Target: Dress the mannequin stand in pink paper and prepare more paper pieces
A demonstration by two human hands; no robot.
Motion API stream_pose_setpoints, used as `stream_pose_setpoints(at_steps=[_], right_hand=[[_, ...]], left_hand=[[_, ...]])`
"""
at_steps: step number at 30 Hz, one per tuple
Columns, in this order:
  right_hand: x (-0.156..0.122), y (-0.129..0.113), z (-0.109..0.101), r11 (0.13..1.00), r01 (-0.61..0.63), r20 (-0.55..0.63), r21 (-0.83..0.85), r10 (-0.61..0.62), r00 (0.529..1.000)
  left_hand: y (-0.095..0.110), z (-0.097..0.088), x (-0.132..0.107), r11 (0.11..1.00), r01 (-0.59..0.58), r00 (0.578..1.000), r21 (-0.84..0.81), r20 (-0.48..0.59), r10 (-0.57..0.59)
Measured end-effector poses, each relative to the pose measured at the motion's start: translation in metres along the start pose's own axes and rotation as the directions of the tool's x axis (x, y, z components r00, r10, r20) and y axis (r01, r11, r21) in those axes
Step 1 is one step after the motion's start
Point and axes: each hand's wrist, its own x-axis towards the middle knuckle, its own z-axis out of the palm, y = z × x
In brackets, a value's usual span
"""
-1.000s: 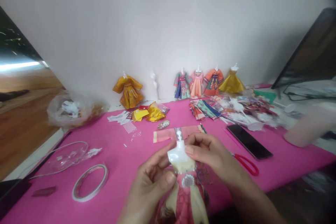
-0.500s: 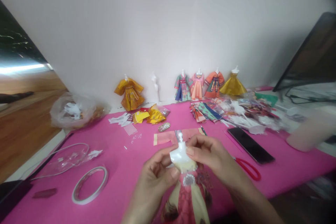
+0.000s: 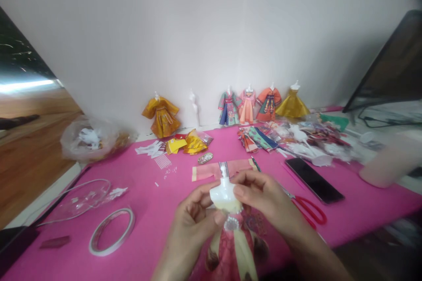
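L hand & R hand both pinch doll, lower centre; skirt on. Fitting the top prob needs a steady grip.

The doll is at the bottom middle. The tape roll lies left of it, scissors and phone right. Dressed dolls stand above, by the wall.

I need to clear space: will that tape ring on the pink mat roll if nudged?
Probably not: the tape ring lies flat on the pink mat, so it should slide rather than roll. It looks thin and hollow, so likely light.
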Motion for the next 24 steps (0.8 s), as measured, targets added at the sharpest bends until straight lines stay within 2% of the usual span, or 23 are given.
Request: stream_pose_setpoints(at_steps=[5, 11, 17, 24], right_hand=[[-0.007, 0.016, -0.001, 0.990, -0.003, 0.099, 0.144, -0.012, 0.995], [-0.016, 0.023, 0.004, 0.999, 0.007, -0.008, -0.033, -0.008, 1.000], [-0.015, 0.031, 0.002, 0.981, 0.012, 0.068, 0.193, -0.026, 0.997], [-0.012, 0.035, 0.002, 0.959, -0.010, 0.084, 0.282, -0.014, 0.996]], left_hand=[[0.000, -0.005, -0.001, 0.999, 0.032, 0.997, -0.015, -0.065, -0.033], [-0.004, -0.006, 0.000, 0.999, 0.030, 0.999, -0.022, -0.041, -0.031], [-0.003, -0.002, -0.004, 0.996, 0.057, 0.992, -0.072, -0.108, -0.065], [-0.003, -0.006, -0.005, 0.993, 0.070, 0.995, -0.093, -0.062, -0.076]])
